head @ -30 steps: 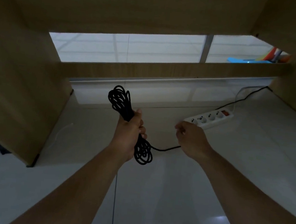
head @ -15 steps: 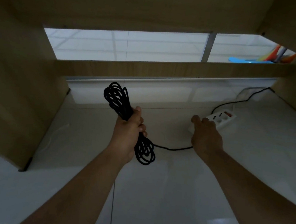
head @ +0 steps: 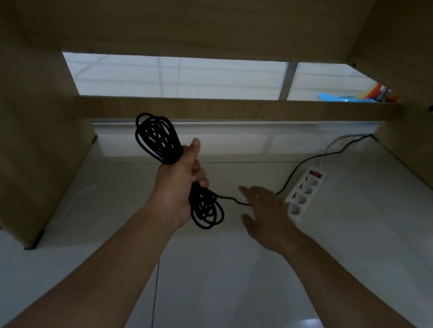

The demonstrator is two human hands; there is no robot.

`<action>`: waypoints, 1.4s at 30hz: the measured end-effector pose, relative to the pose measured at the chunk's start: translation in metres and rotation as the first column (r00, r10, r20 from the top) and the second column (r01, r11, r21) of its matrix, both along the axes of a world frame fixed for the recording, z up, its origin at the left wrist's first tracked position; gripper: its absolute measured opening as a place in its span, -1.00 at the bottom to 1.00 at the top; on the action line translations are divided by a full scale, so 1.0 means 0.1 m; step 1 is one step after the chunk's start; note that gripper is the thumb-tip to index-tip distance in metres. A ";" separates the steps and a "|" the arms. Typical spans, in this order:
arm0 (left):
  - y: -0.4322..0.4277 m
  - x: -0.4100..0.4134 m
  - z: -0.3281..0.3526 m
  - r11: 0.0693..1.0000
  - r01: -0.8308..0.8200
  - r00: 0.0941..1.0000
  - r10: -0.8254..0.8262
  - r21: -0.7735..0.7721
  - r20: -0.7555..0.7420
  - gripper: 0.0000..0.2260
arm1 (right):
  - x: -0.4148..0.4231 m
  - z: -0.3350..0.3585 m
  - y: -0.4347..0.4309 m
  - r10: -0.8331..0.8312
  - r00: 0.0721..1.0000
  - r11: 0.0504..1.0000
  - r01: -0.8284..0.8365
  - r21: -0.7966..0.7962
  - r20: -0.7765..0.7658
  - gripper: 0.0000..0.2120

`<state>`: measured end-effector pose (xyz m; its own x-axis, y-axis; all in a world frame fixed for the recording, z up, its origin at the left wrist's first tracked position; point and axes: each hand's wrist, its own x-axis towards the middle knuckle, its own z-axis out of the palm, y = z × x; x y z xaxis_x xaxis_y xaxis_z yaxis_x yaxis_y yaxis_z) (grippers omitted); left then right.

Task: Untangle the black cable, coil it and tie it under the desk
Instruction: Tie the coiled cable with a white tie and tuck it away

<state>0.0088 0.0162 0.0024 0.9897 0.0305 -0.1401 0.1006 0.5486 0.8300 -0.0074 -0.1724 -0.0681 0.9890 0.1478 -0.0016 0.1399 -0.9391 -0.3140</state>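
My left hand (head: 179, 184) grips the middle of a coiled black cable (head: 157, 139), held upright under the wooden desk. Loops stick out above the fist and hang below it. A loose strand runs from the lower loops to the right across the white floor, passing under my right hand (head: 266, 211). That hand hovers over the strand with fingers spread and straight, holding nothing, just left of a white power strip (head: 305, 193).
The power strip lies on the floor with a black lead (head: 343, 149) running to the back right corner. Wooden desk panels stand at left (head: 21, 145) and right (head: 428, 147), with a low back rail (head: 228, 109). Colourful objects (head: 362, 96) lie beyond the rail.
My right hand let go of the strand, reached toward the power strip, then swung back left with fingers spread. The power strip has turned and sits further right. My left hand kept its grip on the coil.
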 end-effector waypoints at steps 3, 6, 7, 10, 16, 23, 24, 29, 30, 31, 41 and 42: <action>0.00 0.01 0.05 0.996 0.034 0.999 -0.035 -0.087 -0.007 -0.70 | 0.03 0.08 0.21 0.109 0.980 0.993 -0.114 0.022 0.164 -0.75; 0.01 0.02 0.04 0.997 0.031 1.000 -0.031 -0.071 -0.002 -0.88 | 0.04 0.19 0.24 0.041 0.972 0.952 -0.108 0.287 0.231 -0.78; 0.01 0.02 0.03 0.996 0.028 1.000 -0.029 -0.087 -0.009 -0.90 | 0.03 0.23 0.22 0.028 0.973 0.935 -0.107 0.339 0.231 -0.79; 0.00 0.05 -0.02 0.987 -0.003 0.997 -0.009 -0.160 -0.073 -0.83 | 0.02 0.27 0.17 0.077 0.967 0.939 -0.152 0.309 0.244 -0.76; 0.03 0.12 -0.08 0.947 -0.129 0.981 0.079 -0.296 -0.175 -0.77 | -0.08 0.26 0.12 0.146 0.959 0.966 -0.191 0.174 0.242 -0.76; 0.08 0.14 -0.09 0.952 -0.118 0.973 0.054 -0.282 -0.225 -0.70 | -0.16 0.29 0.18 0.168 0.977 0.944 -0.198 0.264 0.131 -0.68; 0.09 0.14 -0.08 0.951 -0.106 0.976 0.044 -0.289 -0.211 -0.75 | -0.16 0.30 0.17 0.158 0.984 0.946 -0.174 0.274 0.080 -0.61; 0.07 0.10 -0.05 0.982 0.014 0.986 -0.045 -0.186 -0.160 -0.70 | -0.15 0.47 0.19 0.048 0.998 0.871 -0.028 0.491 -0.030 -0.53; 0.05 0.09 -0.04 0.986 0.045 0.986 -0.069 -0.159 -0.150 -0.69 | -0.16 0.52 0.22 0.049 0.997 0.835 -0.005 0.550 -0.065 -0.55; 0.04 0.08 -0.04 0.987 0.077 0.985 -0.097 -0.138 -0.144 -0.68 | -0.17 0.57 0.26 0.062 0.992 0.805 0.013 0.593 -0.106 -0.59; 0.15 0.09 -0.06 0.865 0.482 0.838 -0.501 -0.139 -0.216 -0.86 | -0.17 0.50 0.09 0.076 0.997 0.994 -0.077 0.074 0.020 -0.63; 0.14 0.09 -0.08 0.855 0.499 0.826 -0.519 -0.140 -0.220 -0.86 | -0.16 0.48 0.07 0.062 0.998 0.996 -0.064 0.066 0.029 -0.64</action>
